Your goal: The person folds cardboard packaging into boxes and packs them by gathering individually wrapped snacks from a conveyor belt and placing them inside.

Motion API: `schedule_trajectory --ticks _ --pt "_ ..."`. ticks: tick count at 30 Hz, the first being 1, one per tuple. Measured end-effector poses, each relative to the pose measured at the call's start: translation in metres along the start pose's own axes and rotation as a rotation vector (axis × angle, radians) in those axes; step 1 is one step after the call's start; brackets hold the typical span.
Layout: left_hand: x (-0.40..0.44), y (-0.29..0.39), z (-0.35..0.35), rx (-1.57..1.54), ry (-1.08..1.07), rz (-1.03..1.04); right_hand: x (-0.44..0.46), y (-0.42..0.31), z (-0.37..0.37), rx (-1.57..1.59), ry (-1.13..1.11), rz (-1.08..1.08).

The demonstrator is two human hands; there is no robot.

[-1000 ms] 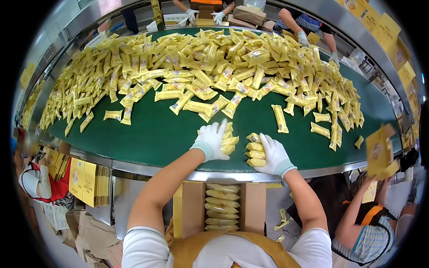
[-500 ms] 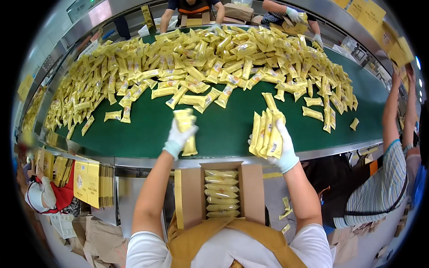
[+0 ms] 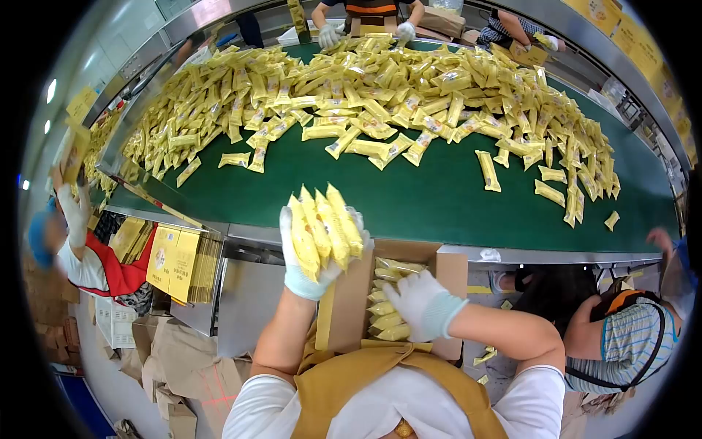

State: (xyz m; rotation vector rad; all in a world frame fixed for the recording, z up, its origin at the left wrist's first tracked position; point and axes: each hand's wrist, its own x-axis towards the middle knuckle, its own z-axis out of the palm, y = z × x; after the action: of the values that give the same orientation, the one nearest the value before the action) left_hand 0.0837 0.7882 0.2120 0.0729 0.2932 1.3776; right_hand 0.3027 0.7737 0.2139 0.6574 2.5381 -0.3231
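Observation:
My gloved left hand (image 3: 311, 252) is wrapped round several yellow packets (image 3: 325, 227) in a row, upright, above the near edge of the green table. My gloved right hand (image 3: 424, 306) reaches into an open cardboard box (image 3: 450, 278) at my waist, its fingers against the yellow packets (image 3: 389, 322) inside; whether it grips any is hidden. The packets in the box lie stacked in a column, partly covered by that hand. A large heap of yellow packets (image 3: 365, 80) spreads over the back of the green table (image 3: 292, 190).
A metal rim (image 3: 512, 256) borders the table. Flattened yellow cartons (image 3: 175, 260) stand at the left beside a person in red (image 3: 121, 271). Another person (image 3: 621, 336) is at the right, and co-workers' gloved hands (image 3: 329, 35) are across the table. Brown paper (image 3: 190, 358) lies lower left.
My left hand has turned and now holds several packets upright. My right hand has moved from above the table's edge down into the box. The view has shifted left.

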Motion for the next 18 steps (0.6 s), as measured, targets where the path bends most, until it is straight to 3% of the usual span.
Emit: schedule_trajectory --ticks 7,11,15,17,18 --pt "-0.009 -0.034 -0.001 0.019 -0.119 -0.147 0.029 -0.018 0.043 0.115 -0.107 0.054" --pt "-0.016 -0.054 -0.007 0.381 -0.136 -0.103 0.043 -0.031 0.086 0.023 0.021 0.13" --pt "-0.014 -0.059 -0.031 1.127 -0.509 0.091 0.059 -0.032 0.141 0.041 0.155 0.124" --pt "-0.002 -0.066 -0.055 1.274 -0.431 -0.011 0.051 -0.037 0.128 0.018 0.044 0.102" --pt "-0.001 -0.064 -0.059 1.494 -0.487 0.057 0.048 -0.038 0.128 0.016 0.077 0.093"
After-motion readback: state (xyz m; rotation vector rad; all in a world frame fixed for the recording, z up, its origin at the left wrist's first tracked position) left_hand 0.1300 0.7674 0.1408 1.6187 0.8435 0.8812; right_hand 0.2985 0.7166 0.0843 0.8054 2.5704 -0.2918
